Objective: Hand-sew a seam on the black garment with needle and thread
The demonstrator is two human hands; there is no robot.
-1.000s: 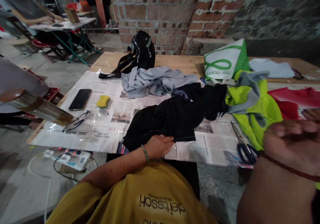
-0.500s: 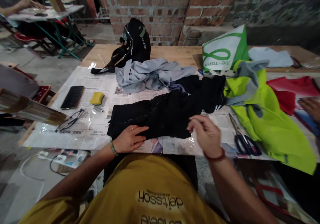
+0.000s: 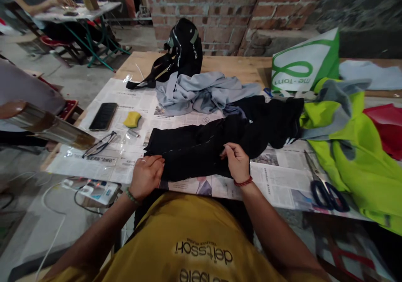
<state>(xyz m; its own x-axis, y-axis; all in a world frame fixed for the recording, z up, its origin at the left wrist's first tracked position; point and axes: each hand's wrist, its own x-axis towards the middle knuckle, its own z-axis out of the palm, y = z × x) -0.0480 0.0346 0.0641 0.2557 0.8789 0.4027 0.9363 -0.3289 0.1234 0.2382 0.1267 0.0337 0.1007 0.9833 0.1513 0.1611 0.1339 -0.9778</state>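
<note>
A black garment (image 3: 185,156) lies spread over the newspaper in front of me, with a broken line of white stitches along it and white stripes at its right end. At its left lower corner, my left hand (image 3: 147,175) has its fingers curled closed on the cloth edge. My right hand (image 3: 236,161) is over the right part of the cloth, thumb and fingertips pinched together. Whatever is in that pinch is too small to make out.
Scissors (image 3: 326,187) lie on the right beside a neon-yellow garment (image 3: 354,160). Grey cloth (image 3: 204,91), a black bag (image 3: 185,49) and a green-white bag (image 3: 304,62) stand behind. Leftward are a phone (image 3: 103,116), a yellow sponge (image 3: 132,119), glasses (image 3: 100,143) and a wrapped cylinder (image 3: 47,125).
My left hand moved left to the garment's corner and its spread fingers curled closed. My right hand came left and over the cloth. The view has turned slightly left.
</note>
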